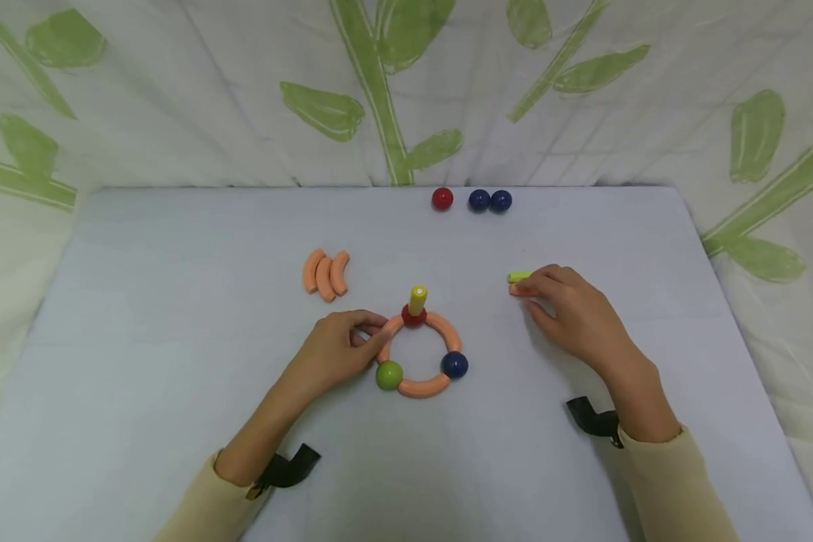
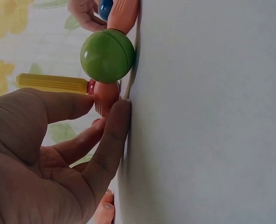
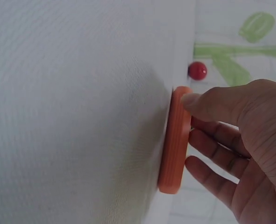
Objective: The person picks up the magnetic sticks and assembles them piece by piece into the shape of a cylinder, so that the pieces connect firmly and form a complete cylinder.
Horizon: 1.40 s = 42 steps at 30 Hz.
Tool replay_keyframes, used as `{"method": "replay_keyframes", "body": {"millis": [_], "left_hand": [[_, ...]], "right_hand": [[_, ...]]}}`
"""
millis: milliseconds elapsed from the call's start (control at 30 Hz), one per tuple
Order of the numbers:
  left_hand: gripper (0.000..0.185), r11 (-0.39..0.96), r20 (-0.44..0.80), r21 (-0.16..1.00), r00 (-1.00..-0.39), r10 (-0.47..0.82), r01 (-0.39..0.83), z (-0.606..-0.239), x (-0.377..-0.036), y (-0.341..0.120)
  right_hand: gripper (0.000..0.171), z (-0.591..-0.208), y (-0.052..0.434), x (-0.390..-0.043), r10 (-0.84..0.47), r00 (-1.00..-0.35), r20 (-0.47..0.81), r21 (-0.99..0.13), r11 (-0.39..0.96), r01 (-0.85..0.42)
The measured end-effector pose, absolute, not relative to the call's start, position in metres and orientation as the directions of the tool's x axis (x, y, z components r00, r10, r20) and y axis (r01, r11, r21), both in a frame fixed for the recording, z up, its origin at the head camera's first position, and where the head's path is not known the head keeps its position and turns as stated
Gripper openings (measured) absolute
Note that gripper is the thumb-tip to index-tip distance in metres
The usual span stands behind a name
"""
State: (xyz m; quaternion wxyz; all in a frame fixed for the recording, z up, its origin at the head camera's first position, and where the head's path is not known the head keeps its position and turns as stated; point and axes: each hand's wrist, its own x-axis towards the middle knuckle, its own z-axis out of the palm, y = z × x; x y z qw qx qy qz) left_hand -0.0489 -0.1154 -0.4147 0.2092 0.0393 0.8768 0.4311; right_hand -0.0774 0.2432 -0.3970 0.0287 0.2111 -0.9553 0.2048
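Note:
On the table, three orange curved rods and a green ball (image 1: 389, 375), a blue ball (image 1: 455, 365) and a red ball (image 1: 414, 316) form a ring. A yellow rod (image 1: 417, 299) stands up from the red ball. My left hand (image 1: 342, 346) pinches the ring's left curved rod (image 2: 106, 98) between thumb and fingers, just beside the green ball. Off to the right, my right hand (image 1: 572, 312) grips an orange rod (image 3: 176, 140) lying on the table, thumb on one side and fingers on the other. A yellow-green rod (image 1: 519, 276) lies right behind it, partly hidden by the fingers.
Three loose orange curved rods (image 1: 324, 277) lie together behind the left hand. Along the table's far edge sit another red ball (image 1: 443, 199) and two blue balls (image 1: 490, 201). A white cloth with green leaves (image 1: 244, 113) hangs behind the table.

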Motion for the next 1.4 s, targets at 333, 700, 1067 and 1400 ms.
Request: {"method": "replay_keyframes", "body": {"millis": [333, 700, 1067, 1400], "left_hand": [[0.036, 0.662, -0.295, 0.747, -0.92, 0.257, -0.054, -0.409, -0.048, -0.115], [0.042, 0.695, -0.258, 0.717, -0.909, 0.327, 0.046, -0.396, -0.064, -0.109], [0.03, 0.711, -0.299, 0.702, -0.892, 0.339, 0.035, -0.394, -0.07, -0.103], [0.024, 0.714, -0.314, 0.7, -0.899, 0.304, -0.003, -0.396, -0.069, -0.106]], "right_hand": [[0.029, -0.398, 0.242, -0.077, -0.374, -0.917, 0.137, -0.346, 0.849, -0.398], [0.021, -0.396, 0.243, -0.076, -0.352, -0.931, 0.1, -0.302, 0.881, -0.366], [0.025, -0.394, 0.239, -0.075, -0.336, -0.938, 0.085, -0.247, 0.905, -0.346], [0.022, -0.39, 0.226, -0.072, -0.422, -0.898, 0.121, -0.501, 0.755, -0.423]]}}
